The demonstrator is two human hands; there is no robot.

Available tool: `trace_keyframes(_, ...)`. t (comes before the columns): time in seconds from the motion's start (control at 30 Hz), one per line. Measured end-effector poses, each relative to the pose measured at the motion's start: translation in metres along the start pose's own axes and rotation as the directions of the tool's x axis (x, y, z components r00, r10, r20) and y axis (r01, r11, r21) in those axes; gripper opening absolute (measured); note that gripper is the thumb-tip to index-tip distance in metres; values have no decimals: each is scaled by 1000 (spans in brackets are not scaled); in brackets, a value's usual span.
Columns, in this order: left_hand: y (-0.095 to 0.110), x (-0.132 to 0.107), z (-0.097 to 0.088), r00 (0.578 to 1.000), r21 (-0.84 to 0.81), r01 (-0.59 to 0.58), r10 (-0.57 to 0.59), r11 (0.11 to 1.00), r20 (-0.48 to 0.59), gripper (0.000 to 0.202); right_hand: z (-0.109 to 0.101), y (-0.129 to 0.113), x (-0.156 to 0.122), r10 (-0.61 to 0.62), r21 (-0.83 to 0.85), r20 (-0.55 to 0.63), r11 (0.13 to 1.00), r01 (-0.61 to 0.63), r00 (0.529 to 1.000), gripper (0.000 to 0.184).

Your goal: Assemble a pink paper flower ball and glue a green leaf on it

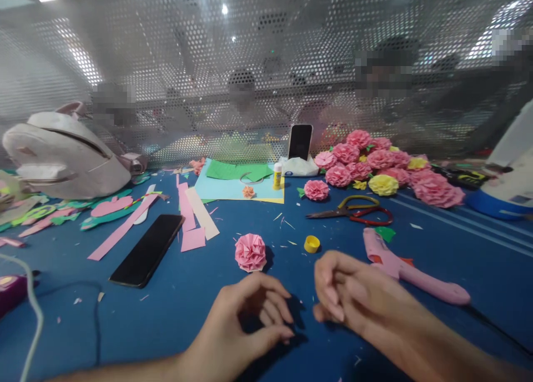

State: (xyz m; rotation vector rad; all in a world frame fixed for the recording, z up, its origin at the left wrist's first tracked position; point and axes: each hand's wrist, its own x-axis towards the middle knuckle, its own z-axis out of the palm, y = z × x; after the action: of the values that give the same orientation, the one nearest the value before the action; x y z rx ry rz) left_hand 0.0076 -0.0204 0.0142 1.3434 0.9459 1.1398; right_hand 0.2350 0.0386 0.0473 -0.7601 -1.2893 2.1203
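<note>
1. Left hand [250, 318]: fingers resting loosely curled, pinching nothing.
2. Right hand [353, 296]: fingers hanging half-curled, seemingly empty.
3. Flower [250, 252]: sitting just beyond left hand, risking crushing by careless forward push.

A hand could pass left of the pink paper ball [250, 252], over bare blue tabletop [200, 282] up to the black phone [146, 251]. Right of the ball, the yellow cap [312, 244] and pink glue gun [433, 285] obstruct; behind it, the glue stick [277, 177].

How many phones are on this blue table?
2. One phone lies flat, left of the nearest pink flower; a second phone stands upright near the glue stick. Others could be hidden.
</note>
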Motion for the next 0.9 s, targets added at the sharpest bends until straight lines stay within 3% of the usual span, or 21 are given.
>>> trace_keyframes(0.1,-9,6,9,979,-266,195,-203,944,-2,35,6,17,15,46,164,34,985,-51,998,34)
trace_keyframes(0.3,-14,7,9,963,-333,254,-268,908,3,26,5,24,16,80,199,127,974,-105,989,37)
trace_keyframes(0.63,-20,14,5,984,-401,135,-170,906,-51,11,2,23,13,16,79,175,996,-30,984,45)
trace_keyframes(0.9,-24,12,7,984,-382,127,-164,915,-66,20,0,24,4,-1,-95,286,995,30,958,47)
